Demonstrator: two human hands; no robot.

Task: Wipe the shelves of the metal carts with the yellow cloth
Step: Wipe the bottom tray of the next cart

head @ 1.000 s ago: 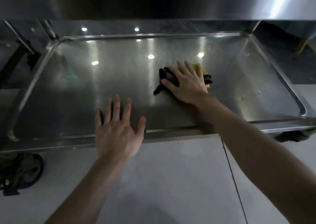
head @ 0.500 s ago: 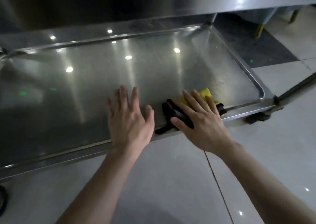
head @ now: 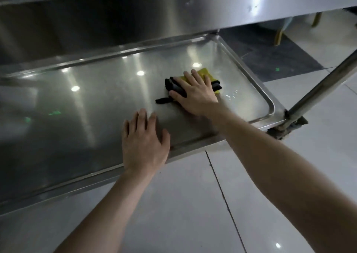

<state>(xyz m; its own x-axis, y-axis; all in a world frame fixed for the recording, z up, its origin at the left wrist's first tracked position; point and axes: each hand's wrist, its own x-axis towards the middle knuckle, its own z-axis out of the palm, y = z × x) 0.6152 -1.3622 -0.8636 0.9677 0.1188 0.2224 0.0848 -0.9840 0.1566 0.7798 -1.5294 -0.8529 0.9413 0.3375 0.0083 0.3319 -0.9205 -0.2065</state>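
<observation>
Risks first. The right hand (head: pixel 195 96) only presses flat on the bunched yellow cloth with black folds (head: pixel 205 74); fingers straight, slightly spread, thumb out to the left, nothing curled round the fabric. On slick steel a fast stroke could let the wad slide out from under the palm, or roll up more & leave unwiped strips. The cloth sits on the shiny steel lower shelf (head: pixel 96 107) of the cart, toward its right end, near but not touching the raised rim. The water droplets (head: pixel 231 95) just to its right prob. get smeared, not lifted, if the pass is too light; the rounded corner is easy to miss. The cart stands on a dark caster wheel (head: pixel 287 126), so a hard push may roll it. The left hand (head: pixel 144 142) looks to brace at the front rim, fingers straight & close together, thumb apart; contact can't be confirmed. The steel upper shelf (head: pixel 135 11) overhangs, a bump risk for the arm.

Cloth's long axis: diagonal, near-left to far-right. Black tail points near-left; yellow corner points to the far-right corner.
</observation>
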